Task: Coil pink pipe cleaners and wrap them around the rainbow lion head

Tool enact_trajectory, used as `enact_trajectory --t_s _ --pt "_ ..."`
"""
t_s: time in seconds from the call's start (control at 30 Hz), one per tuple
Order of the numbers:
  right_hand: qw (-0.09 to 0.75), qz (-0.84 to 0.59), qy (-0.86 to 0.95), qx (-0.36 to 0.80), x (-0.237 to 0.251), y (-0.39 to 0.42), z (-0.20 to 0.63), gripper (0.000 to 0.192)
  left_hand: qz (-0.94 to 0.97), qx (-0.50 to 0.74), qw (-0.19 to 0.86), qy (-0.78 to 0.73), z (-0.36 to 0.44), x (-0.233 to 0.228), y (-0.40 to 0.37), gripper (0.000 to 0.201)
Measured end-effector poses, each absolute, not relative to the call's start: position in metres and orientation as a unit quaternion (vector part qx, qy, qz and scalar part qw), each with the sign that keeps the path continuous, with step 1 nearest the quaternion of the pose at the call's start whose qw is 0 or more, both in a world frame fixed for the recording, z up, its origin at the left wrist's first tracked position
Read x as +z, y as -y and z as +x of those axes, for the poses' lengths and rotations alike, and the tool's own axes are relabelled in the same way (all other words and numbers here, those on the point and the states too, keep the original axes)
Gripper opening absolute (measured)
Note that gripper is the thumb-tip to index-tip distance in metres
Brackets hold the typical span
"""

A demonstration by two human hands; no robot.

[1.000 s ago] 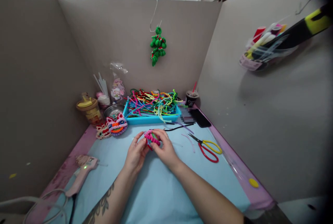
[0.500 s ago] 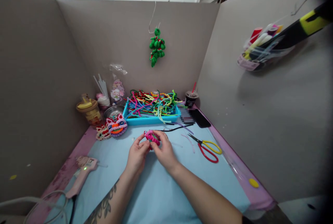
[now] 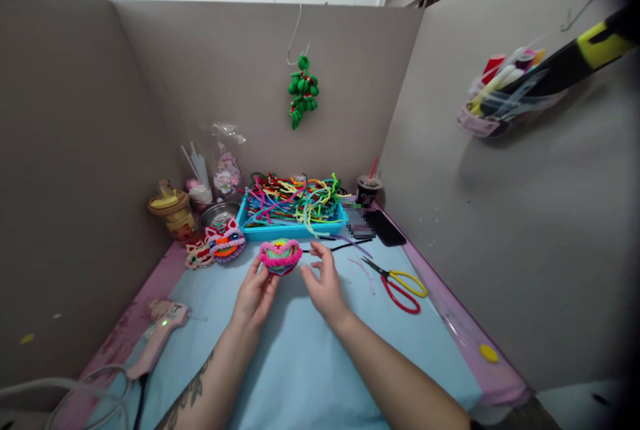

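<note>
Holding a pink-rimmed pipe-cleaner piece near the desk's back edge, left hand pinching it; right hand just beside, fingers spread, empty (rim wrapped, face seemingly unfinished); scissors toward the right edge

Head camera looks down, forward, over desk.

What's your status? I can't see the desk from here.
Left hand holds the pink-rimmed pipe-cleaner piece. Right hand open beside it, not touching. Scissors lie clear to the right.
</note>
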State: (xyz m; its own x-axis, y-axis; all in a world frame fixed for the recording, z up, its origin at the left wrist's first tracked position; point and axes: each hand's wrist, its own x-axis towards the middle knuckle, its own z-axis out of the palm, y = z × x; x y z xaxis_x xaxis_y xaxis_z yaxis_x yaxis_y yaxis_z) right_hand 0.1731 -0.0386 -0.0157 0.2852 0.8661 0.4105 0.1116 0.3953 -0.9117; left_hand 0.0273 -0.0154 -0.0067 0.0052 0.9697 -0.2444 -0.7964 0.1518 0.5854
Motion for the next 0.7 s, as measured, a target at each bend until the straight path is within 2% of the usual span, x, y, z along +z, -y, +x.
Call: enact_trajectory --t_s 0.13,0.23,0.37,0.53,0.7 --pt "0.634 -0.372 0.389 0.555 -0.014 0.032 0.17 0.045 0.131 0.622 0.711 -0.301 0.029 -0.003 0.017 0.045" --pt "0.626 -0.328 0.326 0.627 -0.009 0.031 0.169 0.048 0.138 0.608 0.72 -0.304 0.031 -0.002 0.018 0.043" --pt "0.641 -0.329 0.317 0.617 -0.007 0.032 0.168 0.049 0.147 0.591 0.728 -0.316 0.032 -0.004 0.019 0.038" --pt "0.678 -0.343 0.375 0.531 -0.004 0.036 0.165 0.042 0.178 0.55 0.753 -0.314 0.035 -0.008 0.022 0.03" --pt "0.67 -0.357 0.426 0.492 0.0 0.044 0.162 0.042 0.19 0.518 0.773 -0.313 0.037 -0.009 0.025 0.026"
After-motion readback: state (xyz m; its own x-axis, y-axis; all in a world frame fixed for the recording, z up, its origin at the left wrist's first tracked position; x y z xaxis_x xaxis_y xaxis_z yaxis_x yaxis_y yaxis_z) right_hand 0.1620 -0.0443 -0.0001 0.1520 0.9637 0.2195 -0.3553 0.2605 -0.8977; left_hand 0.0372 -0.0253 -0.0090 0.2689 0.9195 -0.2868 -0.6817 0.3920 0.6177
